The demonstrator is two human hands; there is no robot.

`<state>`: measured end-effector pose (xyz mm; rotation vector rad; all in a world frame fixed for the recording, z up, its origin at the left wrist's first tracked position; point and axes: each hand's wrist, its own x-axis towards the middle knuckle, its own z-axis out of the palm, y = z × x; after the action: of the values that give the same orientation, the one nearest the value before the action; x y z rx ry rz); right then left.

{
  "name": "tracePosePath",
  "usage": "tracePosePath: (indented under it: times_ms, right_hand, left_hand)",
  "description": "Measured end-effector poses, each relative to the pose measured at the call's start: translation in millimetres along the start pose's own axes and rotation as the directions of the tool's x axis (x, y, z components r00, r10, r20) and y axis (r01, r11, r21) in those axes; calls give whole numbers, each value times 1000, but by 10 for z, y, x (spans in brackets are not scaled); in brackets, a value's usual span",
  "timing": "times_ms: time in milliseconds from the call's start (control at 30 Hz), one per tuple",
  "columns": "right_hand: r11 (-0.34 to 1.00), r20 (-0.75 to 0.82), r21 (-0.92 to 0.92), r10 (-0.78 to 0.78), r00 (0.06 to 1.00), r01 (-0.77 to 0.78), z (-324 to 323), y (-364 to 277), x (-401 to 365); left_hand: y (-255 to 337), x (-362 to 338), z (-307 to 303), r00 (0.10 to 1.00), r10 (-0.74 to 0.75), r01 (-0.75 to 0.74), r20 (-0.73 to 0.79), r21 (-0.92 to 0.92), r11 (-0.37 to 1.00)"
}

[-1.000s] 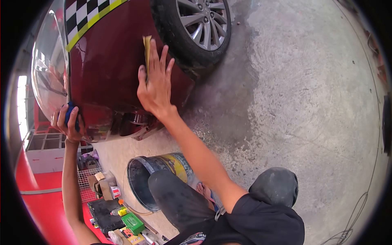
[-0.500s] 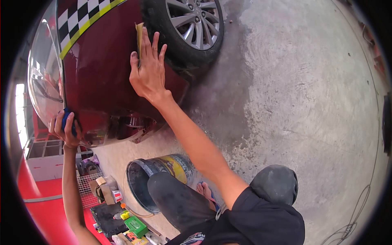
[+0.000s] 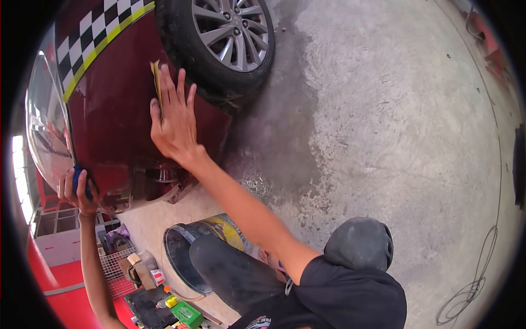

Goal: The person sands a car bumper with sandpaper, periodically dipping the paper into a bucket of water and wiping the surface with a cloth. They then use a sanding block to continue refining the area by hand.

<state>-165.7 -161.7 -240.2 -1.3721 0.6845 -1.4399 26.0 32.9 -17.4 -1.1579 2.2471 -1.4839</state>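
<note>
My right hand (image 3: 176, 123) lies with fingers stretched against the dark red car bumper (image 3: 107, 129), close to the tyre (image 3: 192, 66). Under its fingers is a folded piece of yellowish sandpaper (image 3: 156, 82), its edge showing beside the index finger. At the bumper's far side, by the headlight (image 3: 46, 123), my left hand (image 3: 79, 192) grips a blue sponge-like pad (image 3: 78, 178), partly covered by the fingers. A checkered strip with a yellow border (image 3: 90, 46) runs across the bodywork above both hands.
A dark bucket (image 3: 178, 252) stands by my left knee. Behind it are a wire basket (image 3: 118, 285), small boxes (image 3: 143, 268) and a green box (image 3: 187, 314). A thin cable (image 3: 466, 299) lies coiled on the concrete floor (image 3: 394, 126), which has a wet patch near the wheel.
The view has shifted, so the car and both hands sit lower and further left. My right hand has moved only slightly on the bumper; both hands keep their holds.
</note>
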Motion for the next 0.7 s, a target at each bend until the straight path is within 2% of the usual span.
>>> tracePosePath:
  times_ms: [100,133,233,267,400,500,533,700]
  right_hand:
    - [998,-2,-62,-28,1000,28,-58,50,337]
    - [1000,-23,-8,-13,1000,12,-80,17,284]
    - [999,-6,-5,33,999,-33,-6,-74,-146]
    - [998,-1,-64,11,1000,-11,24,-27,-153]
    - [993,-21,-113,-21,1000,19,-49,66,311]
    - [999,-27,-29,34,999,-34,-26,-31,23]
    - [997,5,-50,62,998,-62,-6,-78,-112]
    - [996,-45,-91,-29,999,24,23,26,133]
  left_hand:
    - [8,-20,-25,1000,1,-1,14,3,1000]
    - [-2,-19,-13,1000,-1,1,14,9,1000]
    - [35,63,-28,1000,6,-6,5,10,1000]
    - [36,61,-24,1000,1,-1,5,8,1000]
    - [57,19,-57,999,-14,14,29,11,1000]
    - [26,29,-18,1000,-7,7,10,2,1000]
    - [29,48,-22,1000,-2,2,6,-7,1000]
    - [50,56,-18,1000,5,-5,9,6,1000]
